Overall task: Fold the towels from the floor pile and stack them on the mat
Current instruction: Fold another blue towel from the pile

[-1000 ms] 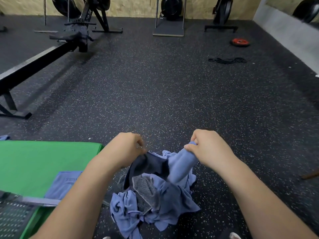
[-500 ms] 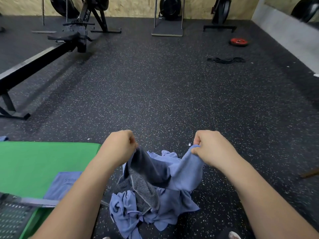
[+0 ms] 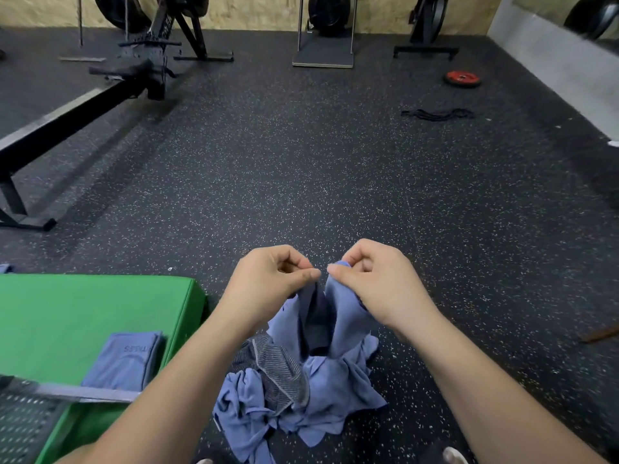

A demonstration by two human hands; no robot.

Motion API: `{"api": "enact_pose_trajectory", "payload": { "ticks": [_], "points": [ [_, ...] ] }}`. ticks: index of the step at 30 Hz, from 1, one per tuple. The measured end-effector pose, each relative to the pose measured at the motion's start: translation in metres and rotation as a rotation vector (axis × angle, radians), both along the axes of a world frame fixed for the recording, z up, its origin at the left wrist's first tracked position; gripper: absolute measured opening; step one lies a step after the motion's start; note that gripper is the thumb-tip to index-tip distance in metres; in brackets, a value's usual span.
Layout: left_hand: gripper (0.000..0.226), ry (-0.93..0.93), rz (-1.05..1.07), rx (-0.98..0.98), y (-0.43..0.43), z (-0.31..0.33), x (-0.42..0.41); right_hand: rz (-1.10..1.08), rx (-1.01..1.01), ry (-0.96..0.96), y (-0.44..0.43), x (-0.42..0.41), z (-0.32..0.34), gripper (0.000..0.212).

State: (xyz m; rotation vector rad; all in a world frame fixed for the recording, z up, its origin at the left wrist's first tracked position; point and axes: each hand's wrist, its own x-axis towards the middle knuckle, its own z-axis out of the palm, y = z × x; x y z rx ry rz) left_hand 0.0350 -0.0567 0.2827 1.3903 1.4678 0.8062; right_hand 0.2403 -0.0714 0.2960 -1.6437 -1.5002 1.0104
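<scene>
Nearest the person, the floor pile (image 3: 301, 410) of crumpled blue towels is lying on the speckled rubber floor (image 3: 335, 169) between the two forearms, with a grey striped towel (image 3: 278, 370) tangled into its left side. Out of this heap one blue towel (image 3: 345, 316) is rising in a narrow drape, its lower end still sitting among the others.

The left hand (image 3: 268, 283) and the right hand (image 3: 378, 279) are holding that towel up by its top edge, the fingers (image 3: 310, 274) of each curled in and pinching cloth against the thumb. Half a second ago the hands were standing apart with the towel slung between them. Now they are closing on each other until the thumbs are almost touching, so the two gripped corners are meeting and the cloth is doubling on itself. This looks like the first fold being made in the air. The towel is not yet free of the pile, though, and may drag a neighbour up with it.

Just left of the pile, the green mat (image 3: 67, 306) is carrying a single folded blue towel (image 3: 125, 360) near its right edge, so the stack is only beginning and most of the pile is waiting. A perforated metal panel (image 3: 23, 426) is crossing the mat's near corner.

Farther off, a rowing machine (image 3: 77, 105) is standing to the left, with a black band (image 3: 437, 114) and a red weight plate (image 3: 463, 78) lying to the right.
</scene>
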Motion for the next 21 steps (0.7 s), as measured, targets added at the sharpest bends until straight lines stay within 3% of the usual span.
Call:
{"api": "enact_pose_trajectory", "payload": {
  "ticks": [3,11,16,21],
  "points": [
    [0.006,-0.041,-0.008,0.035,-0.002,0.003,0.003,-0.008,0.007,0.082,-0.004,-0.006,-0.001,0.019],
    [0.012,-0.233,0.0,0.038,-0.003,0.012,0.001,0.009,0.06,0.123,-0.007,-0.013,0.003,0.015],
    [0.007,-0.177,0.045,0.122,-0.003,0.016,0.003,-0.021,0.092,0.096,-0.01,-0.017,0.004,0.016],
    [0.008,-0.074,0.035,0.187,-0.005,0.017,0.004,-0.014,-0.001,0.217,-0.013,-0.023,0.011,0.009]
  ]
}}
